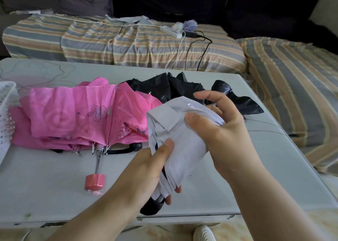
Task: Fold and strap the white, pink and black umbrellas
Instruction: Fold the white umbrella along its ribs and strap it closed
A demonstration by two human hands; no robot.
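The white umbrella (175, 131) is collapsed and held above the table's near edge, its canopy bunched in loose folds and a black handle end showing below. My left hand (150, 169) grips its lower part, thumb on top of the fabric. My right hand (217, 131) holds the upper canopy, thumb pressing the folds and fingers curled behind. The pink umbrella (76, 116) lies loosely collapsed on the table at left, its metal shaft and pink handle (94, 182) pointing toward me. The black umbrella (175, 87) lies crumpled behind the white one.
The grey table (256, 167) holds a white perforated basket (5, 116) at its left edge. A black curved handle (128, 148) pokes out under the pink canopy. Behind is a striped sofa (128, 45) with a power strip (170, 31) and cables. A shoe (204, 233) shows below.
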